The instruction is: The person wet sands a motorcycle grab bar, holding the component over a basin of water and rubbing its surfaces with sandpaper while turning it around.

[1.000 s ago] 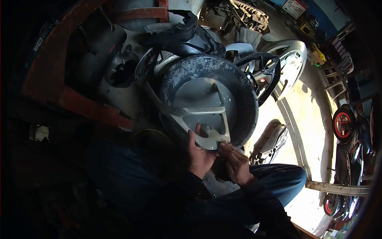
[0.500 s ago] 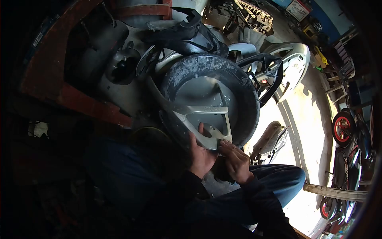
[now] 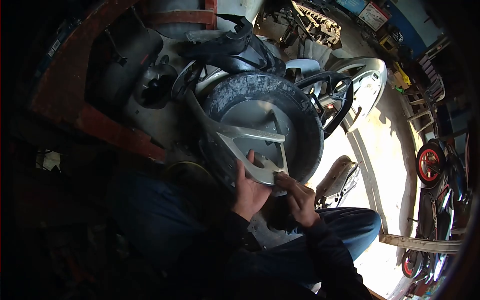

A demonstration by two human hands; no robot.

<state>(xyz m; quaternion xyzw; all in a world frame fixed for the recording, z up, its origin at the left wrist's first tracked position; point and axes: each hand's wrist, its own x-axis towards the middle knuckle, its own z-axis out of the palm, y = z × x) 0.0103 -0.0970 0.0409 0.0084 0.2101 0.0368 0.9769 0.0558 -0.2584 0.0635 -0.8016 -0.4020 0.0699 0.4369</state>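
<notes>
A silver motorcycle fairing panel (image 3: 252,133) with an open, branching frame leans across a round black tub (image 3: 245,86). Cloudy grey water (image 3: 242,115) lies in the tub. My left hand (image 3: 251,197) cups the panel's lower end from below, its thumb and a finger rising on the near side. Against the lower right corner of the panel presses my right hand (image 3: 300,202), fingers bent together. Anything under those fingertips is too small and hidden to name.
Black plastic fairings (image 3: 240,50) crowd the tub's far side. A larger silver fairing (image 3: 367,90) rests at right, and a dirty panel (image 3: 337,182) lies near my knee. A red metal frame (image 3: 115,130) stands left. Parked motorcycles (image 3: 432,165) line the far right.
The panel has tilted a little, so its crossbar shows at a different angle. My right hand has shifted slightly along the corner; my left hand keeps its hold.
</notes>
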